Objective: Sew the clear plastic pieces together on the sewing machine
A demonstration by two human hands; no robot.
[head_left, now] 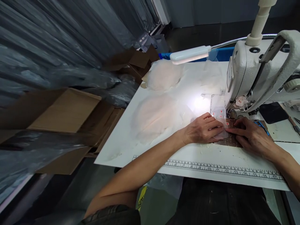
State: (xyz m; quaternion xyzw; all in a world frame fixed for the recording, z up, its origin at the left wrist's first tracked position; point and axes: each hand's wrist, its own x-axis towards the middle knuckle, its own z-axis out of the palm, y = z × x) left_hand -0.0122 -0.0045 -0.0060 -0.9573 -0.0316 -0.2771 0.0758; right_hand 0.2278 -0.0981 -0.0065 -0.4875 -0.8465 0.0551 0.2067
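Note:
A sheer pale fabric piece with small red marks (pixel 219 113) lies at the needle area of a white sewing machine (pixel 239 68). My left hand (pixel 204 128) rests on the fabric's near left part, its fingers close together and pressing it down. From the right, my right hand (pixel 252 135) reaches in with its fingertips at the fabric's edge, thumb and fingers somewhat apart. Whether its fingertips pinch the fabric is too small to tell. Both hands are just in front of the presser foot (pixel 228 112).
Two pale sheer fabric piles (pixel 153 117) lie on the white table (pixel 122 147) at the left. A lamp (pixel 191 55) hangs over its back. A black phone (pixel 273 112) is at the right. Cardboard boxes (pixel 67 109) stand left of the table. A printed ruler runs along the front edge.

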